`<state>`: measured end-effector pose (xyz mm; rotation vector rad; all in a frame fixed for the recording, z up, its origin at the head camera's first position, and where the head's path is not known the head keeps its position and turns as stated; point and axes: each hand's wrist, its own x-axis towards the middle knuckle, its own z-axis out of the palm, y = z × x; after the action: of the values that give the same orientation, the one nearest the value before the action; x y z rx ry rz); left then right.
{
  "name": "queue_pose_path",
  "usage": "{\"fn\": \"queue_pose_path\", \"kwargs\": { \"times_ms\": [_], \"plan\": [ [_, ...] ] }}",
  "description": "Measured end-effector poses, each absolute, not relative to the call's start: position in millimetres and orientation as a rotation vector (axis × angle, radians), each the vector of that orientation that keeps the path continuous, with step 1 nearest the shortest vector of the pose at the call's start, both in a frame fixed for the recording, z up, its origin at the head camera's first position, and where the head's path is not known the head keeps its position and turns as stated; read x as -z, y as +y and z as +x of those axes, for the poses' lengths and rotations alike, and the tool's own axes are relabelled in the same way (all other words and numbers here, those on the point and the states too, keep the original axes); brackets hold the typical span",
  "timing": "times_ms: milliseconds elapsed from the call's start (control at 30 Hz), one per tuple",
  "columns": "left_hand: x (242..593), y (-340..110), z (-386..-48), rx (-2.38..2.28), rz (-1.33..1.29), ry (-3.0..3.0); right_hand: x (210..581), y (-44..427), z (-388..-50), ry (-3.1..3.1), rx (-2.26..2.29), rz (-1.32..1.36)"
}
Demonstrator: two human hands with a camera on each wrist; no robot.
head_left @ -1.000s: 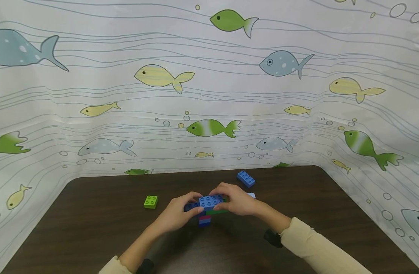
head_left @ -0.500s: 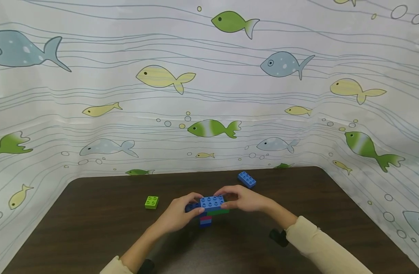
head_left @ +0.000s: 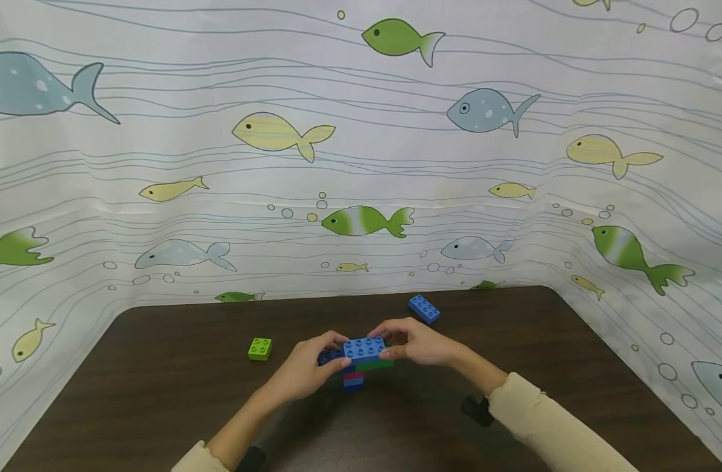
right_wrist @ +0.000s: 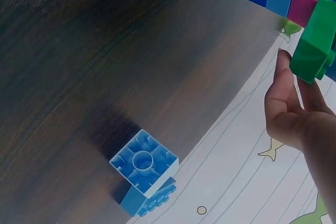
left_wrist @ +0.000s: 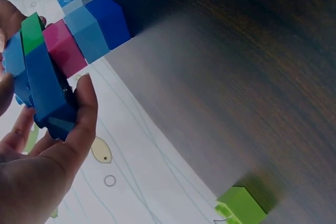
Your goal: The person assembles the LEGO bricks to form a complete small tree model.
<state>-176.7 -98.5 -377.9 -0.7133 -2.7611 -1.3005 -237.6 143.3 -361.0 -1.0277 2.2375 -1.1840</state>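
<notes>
A small tower of toy building bricks stands in the middle of the table. From the bottom it goes dark blue brick (left_wrist: 107, 22), lighter blue brick (left_wrist: 86, 35), magenta brick (left_wrist: 64, 48). Across the top, a dark blue brick (left_wrist: 48, 82) juts left and a green brick (right_wrist: 314, 45) juts right. A medium blue eight-stud brick (head_left: 363, 351) lies over both. My left hand (head_left: 304, 370) grips its left end, thumb at the front and fingers behind. At the other end, my right hand (head_left: 422, 344) pinches it with the thumb in front; some fingertips are hidden.
A lime green brick (head_left: 260, 349) sits on the dark wooden table (head_left: 178, 380) to the left. Farther back on the right lies a blue brick (head_left: 424, 308). Beside it, in the right wrist view, a light blue brick (right_wrist: 144, 161) shows its hollow underside. Fish-patterned sheeting (head_left: 361, 177) surrounds the table.
My right hand has slid slightly right, toward the end of the top brick, uncovering more studs. The light blue brick behind it is now hidden in the head view. My left hand stays put.
</notes>
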Motion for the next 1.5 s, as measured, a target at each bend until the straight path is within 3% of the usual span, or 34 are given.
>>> {"fn": "queue_pose_path", "kwargs": {
  "times_ms": [1067,1300,1500],
  "plan": [
    [375,-99,-177,1.313,-0.693,-2.773,362,142,-239,2.243,1.151,-1.098],
    [368,-118,-180,1.274,-0.732,-2.828,360,142,-239,2.257,1.14,-1.061],
    [368,-155,-187,1.19,-0.565,-2.808,359,143,-238,2.262,1.136,-1.042]
  ]
}}
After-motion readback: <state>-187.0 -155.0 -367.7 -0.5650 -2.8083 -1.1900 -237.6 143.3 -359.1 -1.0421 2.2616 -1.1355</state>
